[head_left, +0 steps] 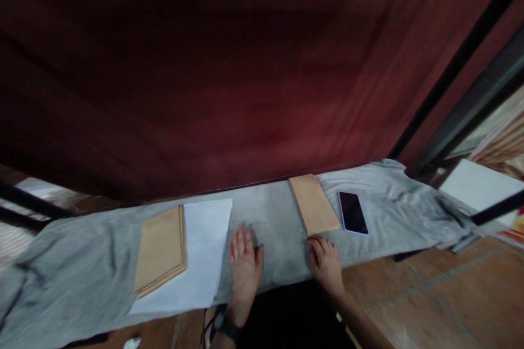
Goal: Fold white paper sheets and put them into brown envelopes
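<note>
Kraft envelope (pixel 314 204) lies on grey cloth (pixel 274 223), right hand (pixel 326 263) at its near end with fingers bent; contact or grip, can't tell. Left hand (pixel 245 262) is flat on the cloth, fingers straight and close together, thumb apart, nothing held, just beside white paper (pixel 207 251) bearing a kraft envelope stack (pixel 161 248). Phone (pixel 352 212) sits screen-up right of the single envelope, dark red panel (pixel 254 92) behind, tiled floor (pixel 429 294) below.
</note>
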A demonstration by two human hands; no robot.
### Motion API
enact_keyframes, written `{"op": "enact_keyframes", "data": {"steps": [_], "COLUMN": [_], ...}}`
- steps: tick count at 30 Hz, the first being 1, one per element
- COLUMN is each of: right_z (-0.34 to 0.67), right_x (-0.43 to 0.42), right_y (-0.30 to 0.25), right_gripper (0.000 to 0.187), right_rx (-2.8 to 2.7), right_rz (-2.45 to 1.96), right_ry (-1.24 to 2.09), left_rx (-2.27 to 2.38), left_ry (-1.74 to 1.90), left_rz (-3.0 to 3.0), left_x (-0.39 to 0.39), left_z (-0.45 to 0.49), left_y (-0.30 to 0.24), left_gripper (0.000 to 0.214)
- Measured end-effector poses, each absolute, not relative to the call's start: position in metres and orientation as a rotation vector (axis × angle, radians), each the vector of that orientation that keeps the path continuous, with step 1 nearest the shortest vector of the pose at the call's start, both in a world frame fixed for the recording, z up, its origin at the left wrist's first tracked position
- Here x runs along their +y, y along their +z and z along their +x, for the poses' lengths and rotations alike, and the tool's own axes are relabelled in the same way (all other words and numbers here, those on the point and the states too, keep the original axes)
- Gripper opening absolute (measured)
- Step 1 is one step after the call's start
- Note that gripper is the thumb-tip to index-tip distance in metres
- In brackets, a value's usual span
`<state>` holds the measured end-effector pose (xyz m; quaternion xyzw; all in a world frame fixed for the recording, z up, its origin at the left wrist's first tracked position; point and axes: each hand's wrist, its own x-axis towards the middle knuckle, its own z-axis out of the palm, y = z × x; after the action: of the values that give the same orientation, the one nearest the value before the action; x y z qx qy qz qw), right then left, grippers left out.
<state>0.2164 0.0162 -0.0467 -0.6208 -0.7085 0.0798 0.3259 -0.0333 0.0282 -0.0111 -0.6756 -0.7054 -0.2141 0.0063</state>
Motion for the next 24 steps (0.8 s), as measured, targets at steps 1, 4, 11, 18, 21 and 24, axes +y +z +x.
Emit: {"op": "enact_keyframes", "data": {"steps": [1, 4, 11, 18, 21, 24], "right_z": [0.215, 0.213, 0.217, 0.215, 0.215, 0.214], "right_x": [0.016, 0.016, 0.015, 0.015, 0.015, 0.015], "right_y": [-0.048, -0.048, -0.047, -0.045, -0.046, -0.046], "right_gripper": [0.031, 0.031, 0.033, 0.032, 0.032, 0.031], "right_rx": [-1.873, -1.931, -2.007, -2.012, -2.014, -2.008], "right_rz": [-1.653, -1.694, -1.708, -1.704, -1.706, -1.711], "right_ry": [0.148, 0.022, -0.058, -0.077, -0.071, -0.065], "left_rx": [-2.244, -2.404, -2.454, -2.443, -2.441, -2.417], "left_ry": [-0.613, -0.414, 0.030, 0.111, 0.084, 0.018], "left_rz": [-2.003, -1.670, -1.601, -1.864, -1.963, -2.000], "left_x": [0.024, 0.010, -0.004, -0.004, -0.004, -0.001], "left_z": [-0.048, -0.082, -0.093, -0.079, -0.079, -0.072], "left_y": [-0.009, -0.008, -0.001, 0.027, 0.035, 0.043], "left_gripper": [0.061, 0.069, 0.060, 0.039, 0.040, 0.036]}}
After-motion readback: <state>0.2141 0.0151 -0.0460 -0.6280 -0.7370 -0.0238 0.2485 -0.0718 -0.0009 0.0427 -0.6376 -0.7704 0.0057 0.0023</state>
